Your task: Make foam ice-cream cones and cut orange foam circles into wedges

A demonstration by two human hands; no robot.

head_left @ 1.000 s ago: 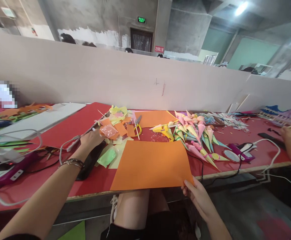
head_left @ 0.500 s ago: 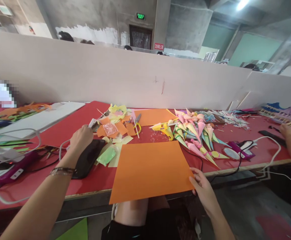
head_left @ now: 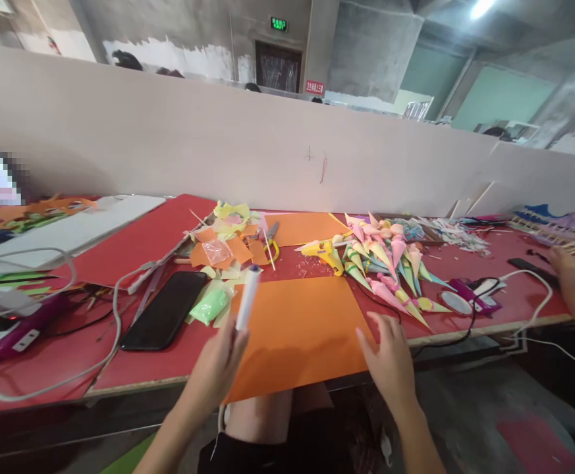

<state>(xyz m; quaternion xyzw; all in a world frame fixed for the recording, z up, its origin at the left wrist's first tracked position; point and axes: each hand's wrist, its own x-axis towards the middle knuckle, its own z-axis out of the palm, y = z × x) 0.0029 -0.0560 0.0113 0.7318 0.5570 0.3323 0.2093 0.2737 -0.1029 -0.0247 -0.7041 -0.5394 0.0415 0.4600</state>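
Note:
My left hand [head_left: 220,362] is closed around a white marker [head_left: 248,297], which stands nearly upright with its dark end on top. The marker is slightly blurred and overlaps the left side of an orange paper sheet [head_left: 301,329]. That sheet lies over the table's front edge, its near part sticking out above my lap. At its right edge, my right hand [head_left: 388,349] has its fingers spread and holds nothing. Whether the fingertips touch the paper I cannot tell. Left of the sheet are a black phone [head_left: 164,311] and a bag of light green material [head_left: 210,305].
Behind the sheet lie a yellow glue gun [head_left: 323,253], scissors [head_left: 271,245], paper scraps [head_left: 232,253] and a pile of pastel paper cones [head_left: 386,253]. Purple power strips [head_left: 479,296] and white cables lie on both sides. Another person's hand [head_left: 571,280] reaches in at far right.
My left hand has come from beyond the phone to the sheet's left side, now with the marker in it. My right hand has let go of the sheet's right edge and opened.

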